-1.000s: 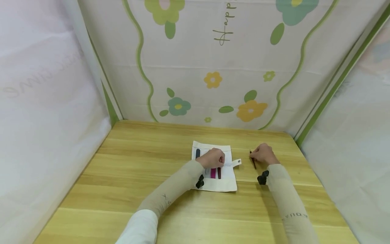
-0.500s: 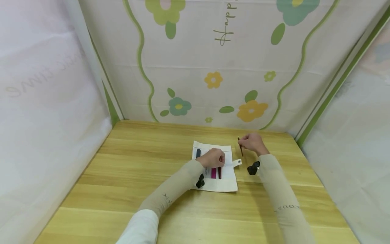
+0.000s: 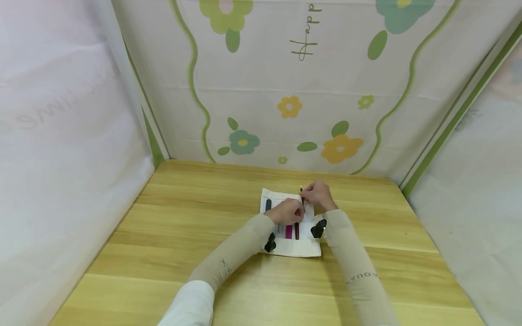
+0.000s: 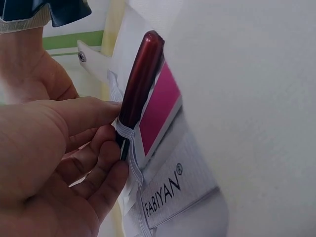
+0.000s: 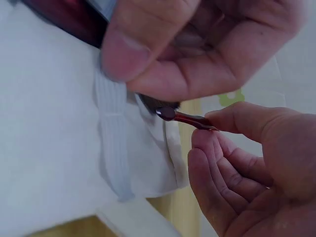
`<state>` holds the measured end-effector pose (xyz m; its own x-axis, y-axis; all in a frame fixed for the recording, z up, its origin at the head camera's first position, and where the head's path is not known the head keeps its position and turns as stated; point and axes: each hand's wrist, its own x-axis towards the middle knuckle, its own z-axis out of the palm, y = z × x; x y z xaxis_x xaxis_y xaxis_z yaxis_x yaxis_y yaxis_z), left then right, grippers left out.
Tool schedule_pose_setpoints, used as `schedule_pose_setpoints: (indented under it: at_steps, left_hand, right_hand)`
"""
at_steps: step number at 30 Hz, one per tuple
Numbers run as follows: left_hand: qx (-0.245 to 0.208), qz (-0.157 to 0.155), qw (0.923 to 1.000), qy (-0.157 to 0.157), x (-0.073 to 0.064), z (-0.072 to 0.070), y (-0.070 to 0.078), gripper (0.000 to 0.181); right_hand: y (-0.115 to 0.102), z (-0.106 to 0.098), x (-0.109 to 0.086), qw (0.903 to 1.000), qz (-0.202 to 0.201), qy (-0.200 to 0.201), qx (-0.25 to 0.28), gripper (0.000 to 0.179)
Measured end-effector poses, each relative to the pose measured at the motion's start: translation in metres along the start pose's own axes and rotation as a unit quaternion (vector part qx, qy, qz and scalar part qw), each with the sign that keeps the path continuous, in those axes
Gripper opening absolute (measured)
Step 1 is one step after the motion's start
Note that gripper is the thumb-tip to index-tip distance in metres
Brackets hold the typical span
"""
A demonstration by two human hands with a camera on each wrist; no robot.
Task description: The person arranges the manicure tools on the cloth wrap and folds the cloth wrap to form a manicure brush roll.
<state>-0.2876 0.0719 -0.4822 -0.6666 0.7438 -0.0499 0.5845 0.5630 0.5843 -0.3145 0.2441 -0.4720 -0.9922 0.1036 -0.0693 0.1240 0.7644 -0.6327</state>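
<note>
A white fabric roll pouch [image 3: 299, 248] lies unfolded on the table, with an elastic band [image 5: 112, 118] stitched across it. My left hand [image 3: 287, 211] pinches that band beside a dark red handle [image 4: 140, 81] tucked under it. Dark bristles [image 5: 160, 104] show below the left fingers in the right wrist view. Between thumb and fingers, my right hand [image 3: 319, 194] holds a thin dark red stick [image 5: 183, 118] with a rounded end; its other end looks golden in the head view. The stick is over the pouch's upper right part, close to the left hand.
A magenta-and-white item [image 4: 160, 106] and a grey piece lettered FABIYAN [image 4: 170, 185] sit in the pouch. A dark blue item [image 3: 268, 204] lies at its left. The snap strap [image 4: 91, 57] sticks out sideways. Fabric walls [image 3: 261, 90] enclose the wooden table [image 3: 183, 203].
My right hand has carried the thin dark red stick leftward from the table right of the pouch to above it. The left hand has stayed in place on the pouch.
</note>
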Motion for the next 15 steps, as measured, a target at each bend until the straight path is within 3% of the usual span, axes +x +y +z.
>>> schedule_pose_setpoints:
  at_steps: [11,12,15]
  left_hand:
    - [0.023,0.013,0.9996,0.012,0.0069,0.0073,-0.0097,0.017]
    - [0.017,0.011,0.9997,0.008,0.0012,0.0025,-0.0035,0.015]
    - [0.019,0.015,0.9996,0.011,-0.001,0.0037,-0.006,0.01]
  right_hand:
    - [0.0017,0.0055,-0.0084,0.9979,0.041,-0.05,0.008,0.017]
    - [0.0022,0.0053,-0.0089,0.9975,0.044,-0.055,0.006,0.018]
    - [0.0032,0.0049,-0.0094,0.9963,0.049,-0.071,0.001,0.02]
